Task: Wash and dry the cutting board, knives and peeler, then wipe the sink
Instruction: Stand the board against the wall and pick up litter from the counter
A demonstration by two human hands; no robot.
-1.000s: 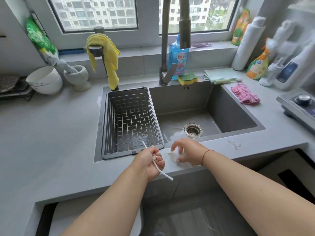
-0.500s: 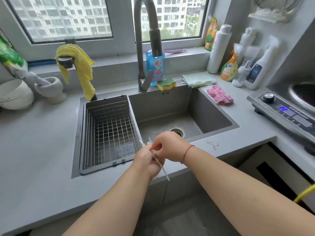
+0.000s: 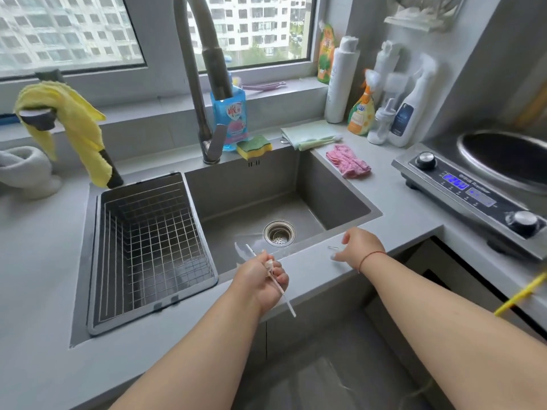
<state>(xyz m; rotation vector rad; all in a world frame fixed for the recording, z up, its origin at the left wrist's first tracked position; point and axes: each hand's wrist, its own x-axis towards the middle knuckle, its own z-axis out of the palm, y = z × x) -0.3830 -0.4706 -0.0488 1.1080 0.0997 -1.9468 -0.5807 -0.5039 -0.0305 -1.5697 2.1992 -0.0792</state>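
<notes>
- Your left hand (image 3: 260, 279) is curled round a thin white stick-like tool (image 3: 272, 279) at the front edge of the sink (image 3: 254, 184); one end points up over the basin, the other sticks out below your fist toward you. What kind of tool it is, you cannot tell from here.
- Your right hand (image 3: 359, 245) is well apart from the left, resting on the front counter strip (image 3: 313, 261) with fingers loosely bent and gripping nothing; its fingertips lie just beside a small wire clip (image 3: 333, 247) on that strip.
- The sink basin lies just beyond both hands, its round drain strainer (image 3: 279, 233) in the floor, with a wet sheen beside it.
- A wire drying basket (image 3: 148, 244) fills the sink's left part.
- The tall grey faucet (image 3: 204, 84) rises behind the basin; a blue soap bottle (image 3: 229, 113) stands right behind it and a yellow-green sponge (image 3: 254, 147) sits on the rear rim.
- A yellow cloth (image 3: 68, 119) hangs over a second tap at the far left.
- To your right, a folded green cloth (image 3: 307, 134) and a pink cloth (image 3: 347, 159) lie on the counter, spray bottles (image 3: 384, 113) stand in the corner, and an induction cooker (image 3: 473, 187) holds a wok.
</notes>
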